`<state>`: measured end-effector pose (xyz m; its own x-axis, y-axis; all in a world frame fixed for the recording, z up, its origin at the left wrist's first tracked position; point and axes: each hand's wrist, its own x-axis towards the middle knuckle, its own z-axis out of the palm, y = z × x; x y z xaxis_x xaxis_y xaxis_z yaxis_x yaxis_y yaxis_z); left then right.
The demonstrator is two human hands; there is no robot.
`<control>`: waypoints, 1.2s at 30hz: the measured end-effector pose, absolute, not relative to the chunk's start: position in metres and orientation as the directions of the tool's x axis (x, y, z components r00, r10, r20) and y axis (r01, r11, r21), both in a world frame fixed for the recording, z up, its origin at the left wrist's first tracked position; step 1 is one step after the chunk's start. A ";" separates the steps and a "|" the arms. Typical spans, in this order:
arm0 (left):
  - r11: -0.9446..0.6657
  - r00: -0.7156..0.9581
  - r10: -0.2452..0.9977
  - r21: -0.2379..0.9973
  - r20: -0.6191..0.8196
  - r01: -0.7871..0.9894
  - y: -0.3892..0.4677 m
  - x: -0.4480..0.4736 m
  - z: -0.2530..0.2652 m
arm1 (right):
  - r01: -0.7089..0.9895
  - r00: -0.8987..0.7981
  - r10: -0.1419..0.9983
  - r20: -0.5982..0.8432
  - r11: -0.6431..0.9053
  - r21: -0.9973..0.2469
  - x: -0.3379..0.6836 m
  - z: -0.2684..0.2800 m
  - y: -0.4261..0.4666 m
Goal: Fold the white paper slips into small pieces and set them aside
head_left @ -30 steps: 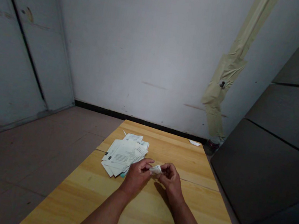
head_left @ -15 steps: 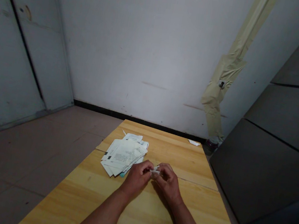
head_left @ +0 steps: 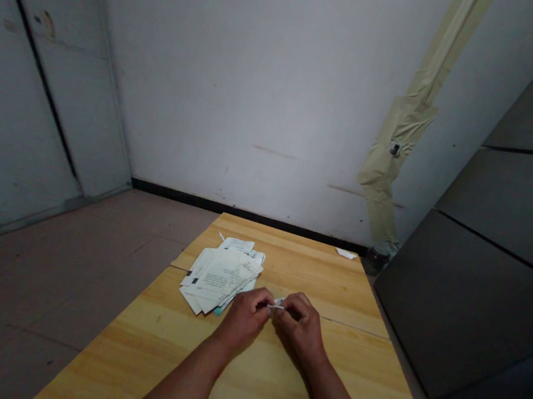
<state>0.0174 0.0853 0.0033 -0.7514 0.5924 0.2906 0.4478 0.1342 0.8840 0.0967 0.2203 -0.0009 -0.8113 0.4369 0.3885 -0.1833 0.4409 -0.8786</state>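
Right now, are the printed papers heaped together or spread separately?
Heaped together: the printed papers overlap on the table, near the left hand.

Honestly can't read a single word from where I'm sitting. There's definitely print on the messy pile of off-white, straight-edged paper sheets [head_left: 205,294] to my left: the big pale sheet on top [head_left: 229,262] has a short block of dark lines, way too tiny to make out. Two little solid black marks [head_left: 195,280] sit near the pile's left side, no clue if they're lettering or just blobs. The slanted whitish sheet [head_left: 249,271] on the right side has rows of small print, same deal, and the pale sheet at the back [head_left: 238,244] shows a faint line or so. As for the small white folded paper [head_left: 277,307] I'm pinching, too small to tell.
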 end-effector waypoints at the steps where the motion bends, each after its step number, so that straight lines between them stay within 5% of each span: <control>1: 0.133 -0.754 0.589 0.886 0.290 0.444 0.085 0.017 0.003 | -0.191 -0.809 0.440 0.390 0.431 -0.882 0.097 0.000 0.220; 12: 0.145 -0.790 0.549 0.900 0.272 0.410 0.087 0.013 -0.006 | -0.190 -0.792 0.484 0.373 0.384 -0.903 0.096 -0.005 0.219; 22: 0.045 -0.801 0.552 0.952 0.229 0.303 0.089 0.011 -0.014 | -0.094 -0.814 0.569 0.113 0.063 -0.994 0.095 0.000 0.213; 36: 0.039 -0.790 0.573 0.955 0.219 0.293 0.087 0.013 -0.008 | -0.201 -0.799 0.509 0.320 0.277 -0.940 0.096 0.005 0.216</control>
<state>0.0130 0.0867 -0.0076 -0.7897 0.5732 0.2187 0.2927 0.0386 0.9554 0.0956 0.2160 0.0049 -0.7988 0.5092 0.3203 -0.2006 0.2766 -0.9398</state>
